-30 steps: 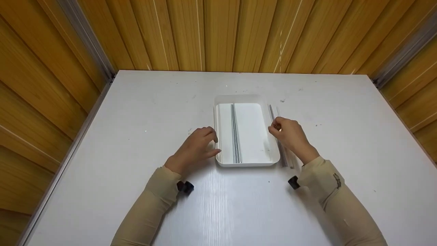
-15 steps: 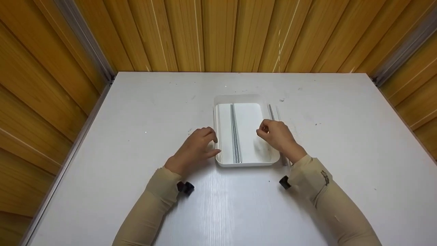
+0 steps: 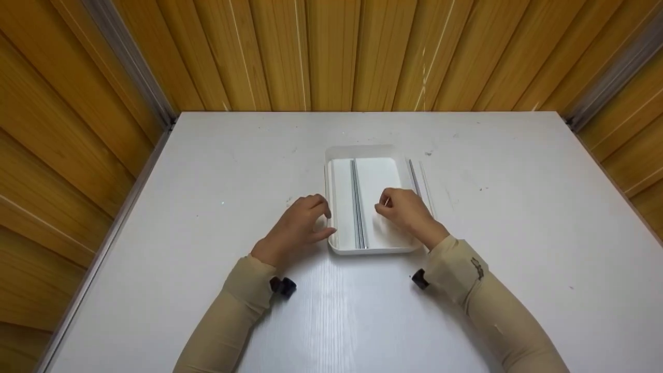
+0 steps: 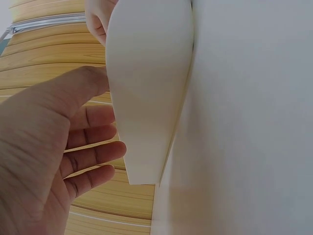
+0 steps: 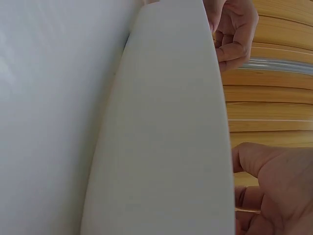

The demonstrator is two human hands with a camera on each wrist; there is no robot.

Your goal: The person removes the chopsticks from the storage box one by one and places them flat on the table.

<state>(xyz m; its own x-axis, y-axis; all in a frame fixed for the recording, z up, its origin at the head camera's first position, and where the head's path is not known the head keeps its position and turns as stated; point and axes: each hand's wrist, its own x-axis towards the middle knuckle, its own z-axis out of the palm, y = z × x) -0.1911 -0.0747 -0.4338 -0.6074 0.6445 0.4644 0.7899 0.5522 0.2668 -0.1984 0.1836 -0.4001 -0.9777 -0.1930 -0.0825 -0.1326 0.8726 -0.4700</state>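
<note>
A shallow white tray lies lengthwise before me, with thin grey strips running down its inside. A pale, thin strip runs close to its left wall. My left hand is at the tray's left rim, fingers loosely bent and thumb apart from them; the left wrist view shows thumb and fingertips at the wall's top edge. Over the tray's right half, my right hand has its thumb and index finger close together. Anything thin and clear between them is too faint to tell. The right wrist view hides those fingertips behind the tray wall.
To the tray's right, a grey strip and a clear strip lie on the white table. Wood-patterned panels stand behind the table and at its sides.
My right hand has moved left, from above the strips outside the tray to over the tray's right half. My left hand has stayed at the left rim.
</note>
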